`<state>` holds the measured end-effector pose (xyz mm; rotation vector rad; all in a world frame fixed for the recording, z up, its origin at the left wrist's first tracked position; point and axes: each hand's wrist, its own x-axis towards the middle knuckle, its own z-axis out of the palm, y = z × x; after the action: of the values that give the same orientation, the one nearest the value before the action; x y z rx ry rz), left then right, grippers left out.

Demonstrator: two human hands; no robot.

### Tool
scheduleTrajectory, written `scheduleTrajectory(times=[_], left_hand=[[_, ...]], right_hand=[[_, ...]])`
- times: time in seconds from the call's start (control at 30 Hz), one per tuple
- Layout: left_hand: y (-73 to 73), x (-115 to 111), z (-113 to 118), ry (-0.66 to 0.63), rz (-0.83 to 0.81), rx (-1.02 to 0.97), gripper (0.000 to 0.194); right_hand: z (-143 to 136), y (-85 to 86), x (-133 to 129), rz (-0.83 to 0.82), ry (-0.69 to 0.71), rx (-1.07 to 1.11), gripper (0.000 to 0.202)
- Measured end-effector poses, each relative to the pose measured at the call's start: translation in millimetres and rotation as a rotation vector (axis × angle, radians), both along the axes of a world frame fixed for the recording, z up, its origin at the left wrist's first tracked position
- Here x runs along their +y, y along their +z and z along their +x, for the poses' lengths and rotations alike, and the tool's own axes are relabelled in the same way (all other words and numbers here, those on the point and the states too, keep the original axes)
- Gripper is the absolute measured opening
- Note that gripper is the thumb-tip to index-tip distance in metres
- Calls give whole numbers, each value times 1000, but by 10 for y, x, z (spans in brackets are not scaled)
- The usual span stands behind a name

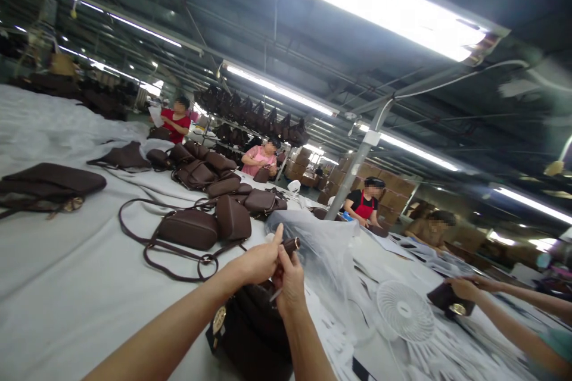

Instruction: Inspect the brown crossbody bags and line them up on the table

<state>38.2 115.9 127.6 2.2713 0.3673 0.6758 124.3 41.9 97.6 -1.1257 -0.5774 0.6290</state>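
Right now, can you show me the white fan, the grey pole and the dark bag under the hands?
White fan (404,309): head view, on the round hub of its front.
Grey pole (351,178): head view, midway along its slanted shaft.
Dark bag (257,336): head view, on its body.

Left hand (260,263) bare, slim-fingered; wrist narrow, passing smoothly into a bare left forearm (179,314), wider toward the frame edge; right hand (290,283) likewise bare, fingers slender; right forearm (308,342) bare as far as visible; fingernail detail too small to make out.
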Motion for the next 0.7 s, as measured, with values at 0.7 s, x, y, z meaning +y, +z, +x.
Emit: scheduleTrajectory(times=[0.7], left_hand=[[-322, 160, 209, 133, -419, -364, 30]], right_hand=[[240, 88, -280, -315, 48, -436, 41]])
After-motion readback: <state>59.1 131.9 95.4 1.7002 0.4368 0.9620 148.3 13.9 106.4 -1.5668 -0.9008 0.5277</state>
